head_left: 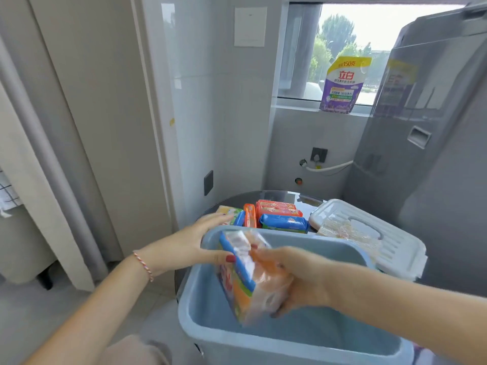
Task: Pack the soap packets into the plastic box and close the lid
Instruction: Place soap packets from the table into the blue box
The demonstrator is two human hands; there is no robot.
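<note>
Your right hand grips a soap bundle w/ fingers wrapped round it, held tilted inside the blue plastic box. Left hand rests open on the box's far-left rim, thumb touching the bundle. More soap packets lie behind the box; white lid sits off, to its right.

We can read print on only one thing: a purple and yellow detergent pouch standing on the windowsill. A yellow band across its top carries "150克", with smaller characters before it that blur together. Below, on a white patch, large red characters spell the brand "立白". Under the brand run several lines of smaller text in coloured strips, too fine for us to make out. A faint mirror image of the pouch shows on the grey appliance beside it, unreadable. The soap packets on the table and the bundle held over the blue box bear coloured print, but we cannot read any of it.
</note>
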